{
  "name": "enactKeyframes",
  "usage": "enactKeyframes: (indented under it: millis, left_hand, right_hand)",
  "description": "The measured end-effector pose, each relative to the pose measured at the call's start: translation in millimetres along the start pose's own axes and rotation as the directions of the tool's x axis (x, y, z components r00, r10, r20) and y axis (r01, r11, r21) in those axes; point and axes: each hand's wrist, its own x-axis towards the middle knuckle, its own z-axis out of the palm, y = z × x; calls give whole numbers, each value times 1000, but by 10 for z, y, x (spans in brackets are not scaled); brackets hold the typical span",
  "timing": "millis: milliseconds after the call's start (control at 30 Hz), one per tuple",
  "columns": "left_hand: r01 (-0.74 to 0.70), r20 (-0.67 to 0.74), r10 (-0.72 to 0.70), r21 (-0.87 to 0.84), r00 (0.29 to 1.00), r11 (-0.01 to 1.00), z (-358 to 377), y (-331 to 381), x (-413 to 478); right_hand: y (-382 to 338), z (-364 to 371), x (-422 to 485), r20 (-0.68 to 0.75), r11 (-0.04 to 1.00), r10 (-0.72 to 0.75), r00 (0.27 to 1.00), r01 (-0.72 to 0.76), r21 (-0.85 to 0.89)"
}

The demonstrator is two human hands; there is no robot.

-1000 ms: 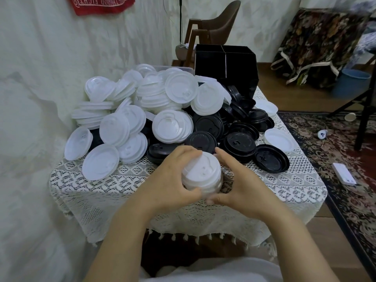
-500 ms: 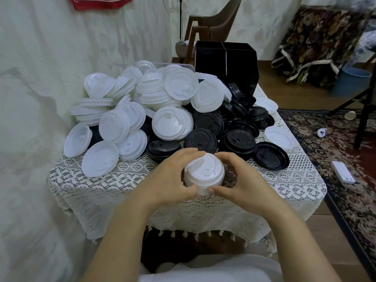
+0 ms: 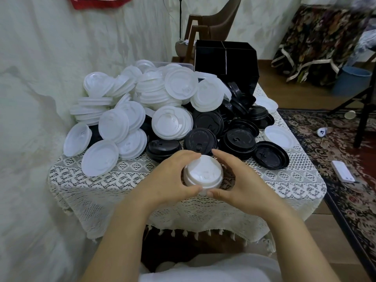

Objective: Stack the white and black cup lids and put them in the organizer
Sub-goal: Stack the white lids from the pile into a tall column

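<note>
The lace tablecloth (image 3: pixel 101 192) is open-weave and could snag rims, so lift rather than slide. The divided black organizer (image 3: pixel 225 64) stands at the far edge, behind loose white lids (image 3: pixel 173 88) and black lids (image 3: pixel 238 141), all thin, smooth, domed plastic discs. Near the front edge, 2 hands cup a short stack of white lids (image 3: pixel 203 174). The left hand (image 3: pixel 166 180) and right hand (image 3: pixel 244 184) curl round its rim. Squeezing evenly should nest the lids flush.
</note>
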Motion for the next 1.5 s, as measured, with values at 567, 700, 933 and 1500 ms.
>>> enactKeyframes:
  millis: [567,700,933,1500]
  left_hand:
    - [144,-679,-122,-25,724,989,-190,-68,405]
    - [278,-597,-204,33,776,960,-142,-123,526]
    - [358,-583,-232,110,779,927,-56,-134,600]
    - [296,-679,-161,87,716,951,-34,-114,605]
  right_hand:
    - [17,30,39,19,997,-17,1000,18,-77]
    - [32,45,47,13,998,-17,1000,18,-68]
    - [27,48,55,6,998,-27,1000,27,-58]
    - [21,46,50,4,996,-48,999,48,-80]
